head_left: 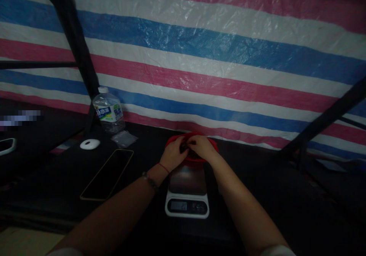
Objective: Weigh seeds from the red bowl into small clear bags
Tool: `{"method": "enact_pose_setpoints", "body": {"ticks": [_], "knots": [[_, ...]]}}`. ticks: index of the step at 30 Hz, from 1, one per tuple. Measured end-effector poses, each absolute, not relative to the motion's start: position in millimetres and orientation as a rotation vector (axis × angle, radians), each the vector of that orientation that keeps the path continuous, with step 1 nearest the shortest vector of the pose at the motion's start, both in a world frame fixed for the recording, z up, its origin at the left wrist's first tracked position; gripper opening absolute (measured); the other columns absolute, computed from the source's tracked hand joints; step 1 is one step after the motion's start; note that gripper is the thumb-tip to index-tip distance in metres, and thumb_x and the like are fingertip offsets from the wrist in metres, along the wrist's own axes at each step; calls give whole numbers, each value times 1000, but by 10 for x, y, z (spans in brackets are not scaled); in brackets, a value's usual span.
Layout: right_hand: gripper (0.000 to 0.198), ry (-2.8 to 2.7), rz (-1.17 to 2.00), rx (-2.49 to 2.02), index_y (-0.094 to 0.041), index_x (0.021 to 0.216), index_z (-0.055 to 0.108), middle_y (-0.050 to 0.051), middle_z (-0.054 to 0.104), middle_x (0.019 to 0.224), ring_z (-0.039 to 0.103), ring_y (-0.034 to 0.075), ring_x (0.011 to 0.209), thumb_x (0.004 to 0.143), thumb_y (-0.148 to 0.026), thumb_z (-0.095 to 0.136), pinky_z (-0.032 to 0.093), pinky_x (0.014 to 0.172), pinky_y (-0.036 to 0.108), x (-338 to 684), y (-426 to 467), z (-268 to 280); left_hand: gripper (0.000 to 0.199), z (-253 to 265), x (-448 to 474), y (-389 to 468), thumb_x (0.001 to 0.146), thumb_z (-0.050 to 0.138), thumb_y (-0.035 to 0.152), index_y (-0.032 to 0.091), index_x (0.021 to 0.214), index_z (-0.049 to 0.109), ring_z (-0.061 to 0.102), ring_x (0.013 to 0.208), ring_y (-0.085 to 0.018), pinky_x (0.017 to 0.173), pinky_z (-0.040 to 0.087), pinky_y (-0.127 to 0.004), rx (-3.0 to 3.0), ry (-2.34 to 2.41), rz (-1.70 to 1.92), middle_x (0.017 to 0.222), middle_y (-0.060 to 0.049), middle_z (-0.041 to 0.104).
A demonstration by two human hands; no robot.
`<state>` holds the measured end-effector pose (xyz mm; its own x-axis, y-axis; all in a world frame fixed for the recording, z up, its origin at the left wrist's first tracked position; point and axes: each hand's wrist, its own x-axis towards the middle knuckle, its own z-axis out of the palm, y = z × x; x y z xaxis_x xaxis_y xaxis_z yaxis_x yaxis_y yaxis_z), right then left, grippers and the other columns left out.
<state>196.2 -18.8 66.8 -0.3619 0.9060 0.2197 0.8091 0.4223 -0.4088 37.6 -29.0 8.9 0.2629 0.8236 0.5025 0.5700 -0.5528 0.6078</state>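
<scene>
The sheet [200,57] was striped in blue, white and pinkish red. The bench [263,176] was black, the container [197,163] red, the scale [188,196] white with a grey plate [188,181] and black panel [187,206]. The bottle [110,116] was clear with a white cap [103,90], the phone [108,175] black with a gold rim.

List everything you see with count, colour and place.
digital scale: one, white, centre
container: one, red, scale's far end
dark pieces: uncountable, brown, in container
smartphone: one, black, left of scale
rounded case: one, white, near smartphone
bottle: one, clear, back left
plastic bag: one, clear, before bottle
device: one, white, left edge
pixelated item: one, bluish, left edge
flat item: one, greyish, far right
tarp: one, red-white-blue, behind
frame bars: several, black, both sides
tabletops: several, black, beneath
bracelets: two, red, dark, left wrist
left hand: one, at container
right hand: one, at container
</scene>
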Motion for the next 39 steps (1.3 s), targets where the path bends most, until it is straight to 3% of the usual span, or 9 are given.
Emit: {"method": "enact_pose_setpoints", "body": {"ticks": [8, 14, 19, 24, 29, 34, 39], "knots": [[25, -2325, 273, -1196, -18, 99, 71, 7, 69, 99, 59, 18, 93, 77, -13, 61, 44, 84, 29, 1946, -209, 662, 53, 84, 373, -289, 76, 58, 19, 17, 128, 46, 63, 100, -23, 90, 50, -37, 2223, 1296, 1175, 112, -10, 65], [21, -2366, 259, -1189, -20, 91, 74, 6, 69, 95, 59, 19, 92, 76, -11, 62, 44, 84, 31, 1931, -196, 604, 56, 92, 372, -288, 74, 59, 18, 16, 129, 46, 64, 98, -24, 88, 51, -38, 2232, 1309, 1143, 110, -11, 66], [17, -2290, 300, -1203, -19, 85, 74, 4, 71, 85, 62, 17, 81, 80, -13, 58, 45, 77, 29, 1928, -198, 630, 53, 103, 376, -291, 77, 59, 20, 17, 128, 46, 63, 99, -23, 89, 51, -37, 2229, 1273, 1181, 113, -11, 65], [18, -2107, 339, -1233, -20, 90, 72, 5, 71, 93, 63, 17, 88, 79, -15, 59, 46, 83, 30, 1971, -166, 657, 52, 97, 375, -280, 77, 62, 23, 16, 126, 47, 61, 104, -24, 93, 49, -39, 2243, 1250, 1276, 116, -11, 64], [15, -1907, 317, -1320, -20, 90, 71, 3, 71, 88, 64, 18, 82, 77, -18, 62, 48, 79, 31, 2016, -141, 673, 44, 97, 367, -273, 77, 62, 21, 14, 120, 53, 59, 107, -24, 96, 47, -41, 2258, 1281, 1445, 115, -11, 63], [16, -1899, 327, -1359, -19, 91, 69, 4, 71, 87, 65, 17, 79, 80, -18, 58, 48, 75, 30, 2034, -149, 693, 26, 84, 360, -255, 78, 62, 20, 17, 103, 61, 62, 98, -21, 92, 49, -39, 2333, 1223, 1383, 103, -7, 67], [16, -1925, 351, -1326, -21, 90, 68, 3, 71, 89, 65, 17, 83, 79, -16, 57, 48, 79, 30, 2046, -138, 666, 27, 79, 369, -263, 77, 63, 21, 18, 104, 61, 62, 98, -21, 92, 49, -39, 2286, 1232, 1379, 103, -6, 67]]}}
